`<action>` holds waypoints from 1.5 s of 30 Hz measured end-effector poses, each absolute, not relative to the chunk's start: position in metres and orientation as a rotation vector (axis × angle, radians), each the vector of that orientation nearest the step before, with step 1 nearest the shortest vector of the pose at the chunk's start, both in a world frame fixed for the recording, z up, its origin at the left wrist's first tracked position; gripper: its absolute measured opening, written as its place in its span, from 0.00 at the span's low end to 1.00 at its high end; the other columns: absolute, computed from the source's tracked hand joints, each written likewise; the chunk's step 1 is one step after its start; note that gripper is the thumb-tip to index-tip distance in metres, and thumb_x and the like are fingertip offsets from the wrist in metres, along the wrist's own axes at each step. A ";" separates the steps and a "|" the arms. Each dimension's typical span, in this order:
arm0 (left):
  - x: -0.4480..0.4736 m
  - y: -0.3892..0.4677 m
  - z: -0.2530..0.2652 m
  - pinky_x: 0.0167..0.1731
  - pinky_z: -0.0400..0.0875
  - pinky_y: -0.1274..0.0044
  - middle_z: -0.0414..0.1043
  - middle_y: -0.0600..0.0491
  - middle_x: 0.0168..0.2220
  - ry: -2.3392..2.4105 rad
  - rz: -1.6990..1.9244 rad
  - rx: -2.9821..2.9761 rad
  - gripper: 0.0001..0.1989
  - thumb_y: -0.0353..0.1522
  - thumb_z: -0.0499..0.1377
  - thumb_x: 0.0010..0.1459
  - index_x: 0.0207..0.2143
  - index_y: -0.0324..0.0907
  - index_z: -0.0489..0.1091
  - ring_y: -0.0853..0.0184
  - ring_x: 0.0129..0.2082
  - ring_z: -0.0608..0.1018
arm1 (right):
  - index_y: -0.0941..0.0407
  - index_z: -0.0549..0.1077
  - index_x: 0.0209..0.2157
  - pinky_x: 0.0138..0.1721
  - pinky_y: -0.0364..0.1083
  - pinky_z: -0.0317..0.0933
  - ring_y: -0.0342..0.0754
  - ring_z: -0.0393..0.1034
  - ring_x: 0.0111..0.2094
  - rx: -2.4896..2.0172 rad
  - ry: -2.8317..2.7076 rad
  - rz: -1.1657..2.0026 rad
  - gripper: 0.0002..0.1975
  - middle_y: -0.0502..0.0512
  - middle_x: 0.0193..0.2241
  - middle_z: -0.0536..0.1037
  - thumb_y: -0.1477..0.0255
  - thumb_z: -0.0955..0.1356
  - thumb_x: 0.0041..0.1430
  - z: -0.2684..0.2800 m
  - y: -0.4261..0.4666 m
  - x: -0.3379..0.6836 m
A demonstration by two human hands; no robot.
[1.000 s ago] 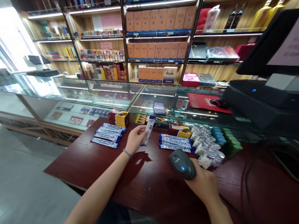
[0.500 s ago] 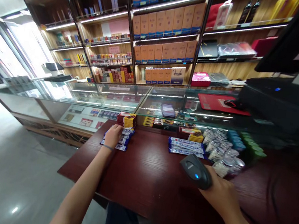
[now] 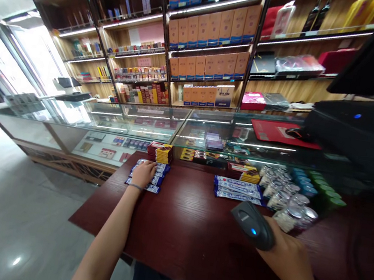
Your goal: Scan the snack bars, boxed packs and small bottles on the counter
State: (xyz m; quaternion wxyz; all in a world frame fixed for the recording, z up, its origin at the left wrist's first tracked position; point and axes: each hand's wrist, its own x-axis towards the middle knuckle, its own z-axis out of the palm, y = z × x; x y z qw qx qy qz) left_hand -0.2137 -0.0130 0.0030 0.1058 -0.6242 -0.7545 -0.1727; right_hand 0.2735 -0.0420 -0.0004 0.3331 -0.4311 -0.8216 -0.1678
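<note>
On the left of the counter, my left hand (image 3: 143,174) lies over a group of blue-and-white wrapped packets (image 3: 151,188), its fingers outstretched and touching them. The packets directly beneath the palm are hidden. Stacked red-and-yellow boxes (image 3: 160,152) stand just behind this group. My right hand (image 3: 285,250) is closed around a dark barcode scanner (image 3: 253,224) with a lit blue light, held above the counter. Its front end points toward the upper left. Beyond the scanner lies a second row of blue-and-white packets (image 3: 238,189).
Clear-lidded jars (image 3: 288,217) crowd the right side, with blue cans (image 3: 304,184) and green cans (image 3: 331,193) beside them. More red-and-yellow boxes (image 3: 244,172) sit behind the right packets. A glass display case (image 3: 132,124) borders the wooden counter (image 3: 177,223); a monitor (image 3: 370,60) overhangs the right.
My left hand has come down slightly nearer me over the packets, its fingers more stretched out. The scanner in my right hand appears slightly lower and further right, as the whole view has shifted a little.
</note>
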 end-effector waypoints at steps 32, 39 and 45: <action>0.048 0.039 -0.001 0.54 0.67 0.67 0.71 0.45 0.52 -1.556 -0.816 -2.510 0.18 0.32 0.55 0.63 0.55 0.43 0.69 0.59 0.51 0.72 | 0.54 0.71 0.42 0.24 0.45 0.53 0.53 0.75 0.23 -1.577 -1.917 -0.338 0.15 0.52 0.23 0.80 0.62 0.66 0.55 0.014 -0.038 0.298; 0.065 0.044 -0.014 0.49 0.67 0.67 0.72 0.45 0.50 -1.576 -0.666 -2.506 0.17 0.31 0.52 0.66 0.54 0.44 0.71 0.57 0.48 0.72 | 0.54 0.71 0.41 0.24 0.45 0.51 0.55 0.76 0.23 -1.615 -1.900 -0.284 0.15 0.53 0.21 0.79 0.60 0.67 0.55 0.017 -0.039 0.299; 0.063 0.038 -0.005 0.48 0.68 0.70 0.76 0.47 0.44 -1.615 -0.823 -2.540 0.16 0.30 0.51 0.67 0.51 0.45 0.74 0.61 0.45 0.74 | 0.54 0.72 0.40 0.24 0.45 0.51 0.54 0.74 0.22 -1.606 -1.873 -0.292 0.14 0.53 0.21 0.79 0.61 0.66 0.56 0.018 -0.040 0.299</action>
